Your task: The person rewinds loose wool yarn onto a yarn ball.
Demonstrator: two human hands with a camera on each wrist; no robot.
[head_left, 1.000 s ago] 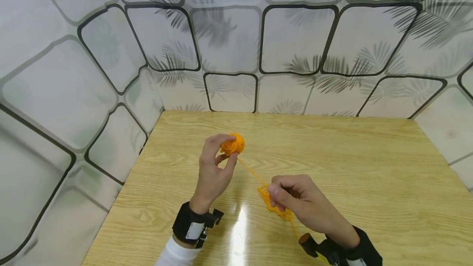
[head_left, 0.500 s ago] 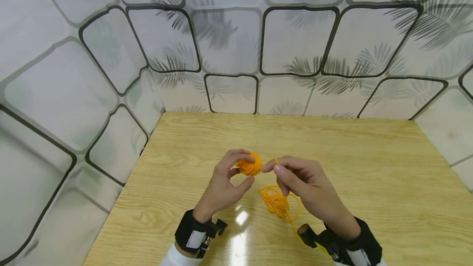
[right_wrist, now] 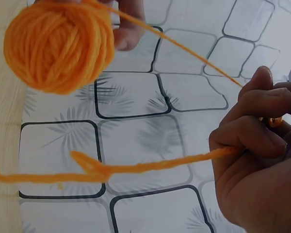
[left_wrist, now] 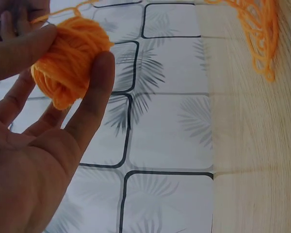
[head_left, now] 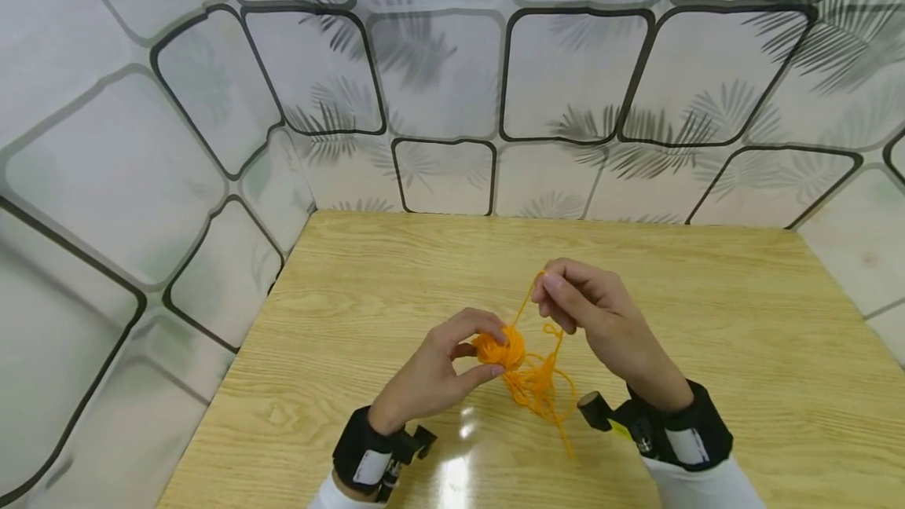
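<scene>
An orange ball of yarn is gripped between the thumb and fingers of my left hand, above the table. In the left wrist view the thumb and fingers curve round the yarn ball. My right hand is up and to the right of the ball and pinches the strand. In the right wrist view a taut strand runs from the ball to the fingers of my right hand. A second strand passes out under its curled fingers. Below, a loose orange yarn tangle lies on the table.
The wooden table reaches back to a wall covering with a stone-outline and leaf pattern. More of this covering stands along the left side. Each wrist wears a black strap with a small camera, the right one close to the loose yarn.
My left hand has moved right and toward me with the ball. The right hand first came to the ball, then rose up and away, drawing the strand and lifting part of the loose yarn.
</scene>
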